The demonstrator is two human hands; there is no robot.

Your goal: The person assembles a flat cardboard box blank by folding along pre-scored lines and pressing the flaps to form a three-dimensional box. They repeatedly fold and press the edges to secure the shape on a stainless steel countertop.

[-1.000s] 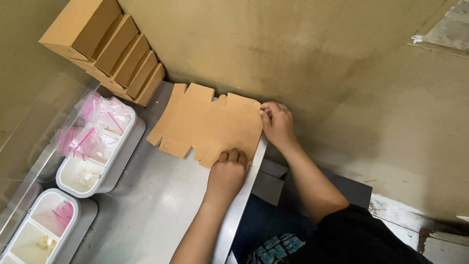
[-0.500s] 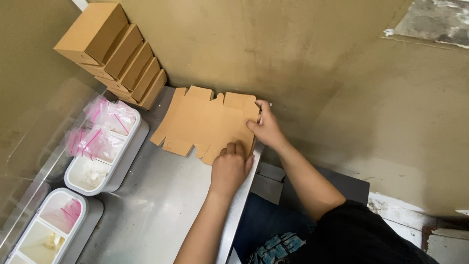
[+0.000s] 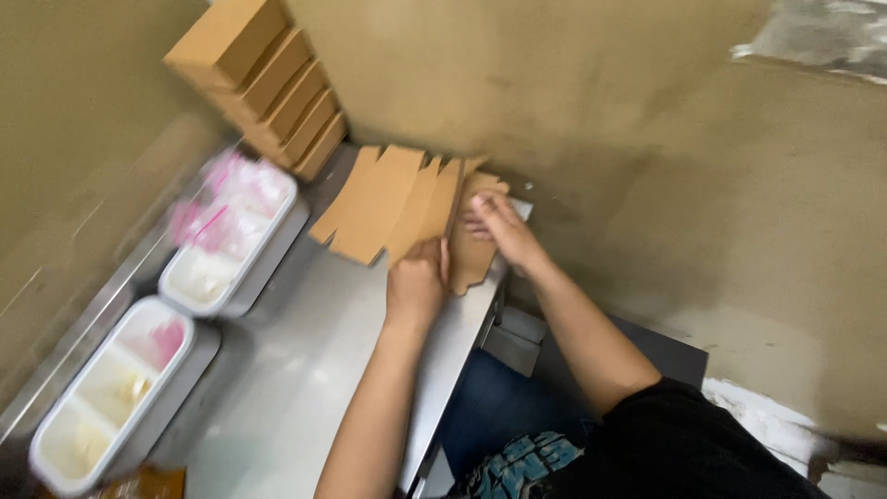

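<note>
Two hands meet on one flat cardboard blank (image 3: 388,205) at the far edge of the steel tabletop (image 3: 305,370), near the wall. Its long axis runs left to right across the person's front; the right end is folded up into a near-upright panel. Left hand (image 3: 418,282) sits closed on the blank's near edge, just left of that fold, forearm reaching straight ahead. Right hand (image 3: 499,226) lies just beyond, fingers curled against the raised panel, forearm angling in from the right. Both touch the blank; neither is nearer. Stacked boxes (image 3: 268,79) stand far left; two white trays (image 3: 231,249) lie left, well apart.
</note>
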